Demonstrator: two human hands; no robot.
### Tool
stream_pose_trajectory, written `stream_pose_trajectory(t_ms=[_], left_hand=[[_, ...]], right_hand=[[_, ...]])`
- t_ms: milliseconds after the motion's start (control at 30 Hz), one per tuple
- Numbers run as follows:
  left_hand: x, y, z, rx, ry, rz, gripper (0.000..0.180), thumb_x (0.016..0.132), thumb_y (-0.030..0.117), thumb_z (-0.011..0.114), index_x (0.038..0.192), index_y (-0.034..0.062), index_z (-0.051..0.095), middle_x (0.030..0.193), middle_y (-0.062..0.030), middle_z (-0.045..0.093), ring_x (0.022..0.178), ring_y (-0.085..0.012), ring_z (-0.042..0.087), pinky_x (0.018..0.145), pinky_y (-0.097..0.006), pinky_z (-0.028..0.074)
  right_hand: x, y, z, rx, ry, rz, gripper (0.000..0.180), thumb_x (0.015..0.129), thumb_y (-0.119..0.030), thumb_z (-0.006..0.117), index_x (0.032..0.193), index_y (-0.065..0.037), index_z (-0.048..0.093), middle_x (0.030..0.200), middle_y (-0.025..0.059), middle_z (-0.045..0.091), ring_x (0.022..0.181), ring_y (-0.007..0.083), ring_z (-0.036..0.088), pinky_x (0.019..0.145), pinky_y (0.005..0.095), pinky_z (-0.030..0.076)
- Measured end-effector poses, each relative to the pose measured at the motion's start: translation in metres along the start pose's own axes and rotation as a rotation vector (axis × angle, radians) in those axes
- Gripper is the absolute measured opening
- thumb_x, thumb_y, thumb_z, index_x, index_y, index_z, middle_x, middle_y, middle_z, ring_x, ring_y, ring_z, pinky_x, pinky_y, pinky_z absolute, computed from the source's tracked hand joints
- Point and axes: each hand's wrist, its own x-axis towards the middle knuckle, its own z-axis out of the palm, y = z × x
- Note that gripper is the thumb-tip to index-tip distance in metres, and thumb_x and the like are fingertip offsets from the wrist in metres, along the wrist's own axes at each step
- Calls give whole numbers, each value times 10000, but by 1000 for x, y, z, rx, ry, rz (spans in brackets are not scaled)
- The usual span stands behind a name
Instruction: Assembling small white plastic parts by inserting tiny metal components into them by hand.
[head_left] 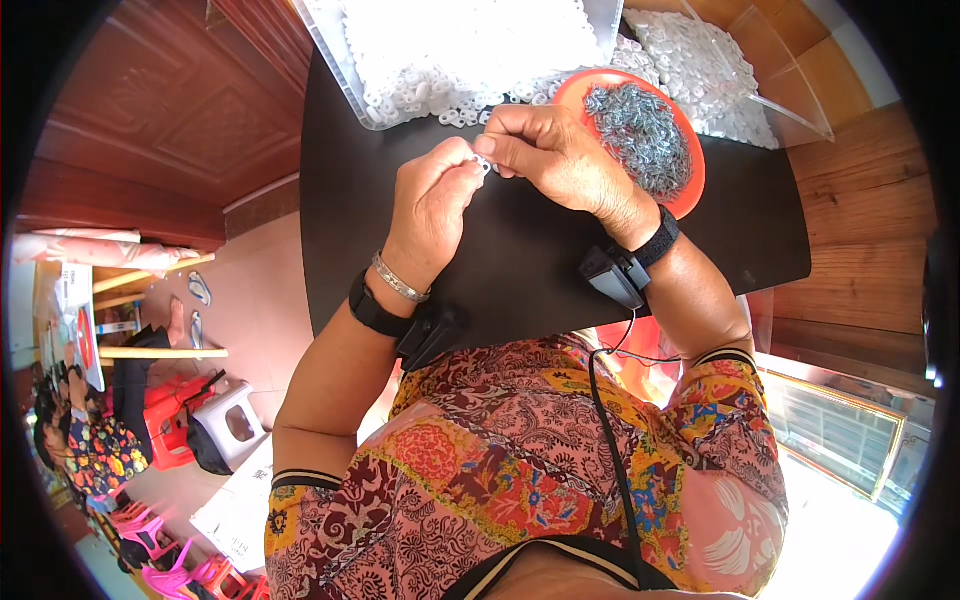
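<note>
Above the dark table, my two hands meet near its far side. My left hand (430,205) is closed, with thumb and forefinger pinching a small white plastic cable clip (484,166) that has a hole in it. Touching this clip from the right, my right hand (565,160) is closed in a pinch as well. What sits between its fingertips is too small and hidden to make out. Just beyond my right hand stands an orange-red bowl (693,196) filled with thin grey metal nails (640,140).
A clear plastic tub (372,122) heaped with white clips stands at the far edge, some spilled beside it. Bagged white pieces (700,75) lie far right. The dark tabletop (520,270) has a cable near its front. Another person (100,440) and stools (235,425) are at left.
</note>
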Motion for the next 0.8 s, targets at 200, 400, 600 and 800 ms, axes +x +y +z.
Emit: stream_pose_trajectory(t_ms=[200, 400, 600, 800], left_hand=[[-3, -4, 5, -45, 31, -13, 229, 876, 161, 457, 675, 51, 454, 576, 23, 402, 467, -46, 335, 432, -208, 250], [-1, -4, 3, -74, 42, -8, 217, 869, 149, 456, 675, 53, 472, 561, 26, 407, 467, -46, 345, 440, -204, 261], [6, 4, -12, -101, 117, -104, 189, 866, 134, 475, 705, 43, 513, 560, 16, 424, 464, -53, 349, 444, -206, 265], [7, 5, -15, -138, 166, -79, 184, 861, 138, 489, 708, 40, 517, 564, 11, 435, 458, -61, 366, 433, -205, 278]], right_hand=[[-1, 2, 4, -102, 25, -67, 230, 929, -195, 551, 774, -26, 563, 652, -22, 484, 638, 62, 451, 591, 222, 381], [3, 8, 6, -181, 77, -79, 239, 913, -218, 565, 776, -22, 571, 619, 17, 493, 590, 98, 457, 567, 266, 397], [-5, -13, -13, -563, 375, -247, 172, 908, -162, 556, 944, -21, 647, 732, 89, 629, 674, 165, 612, 626, 288, 475], [-7, 7, -3, -961, 139, -365, 147, 780, -60, 592, 919, -48, 637, 842, 99, 584, 846, 284, 594, 707, 371, 485]])
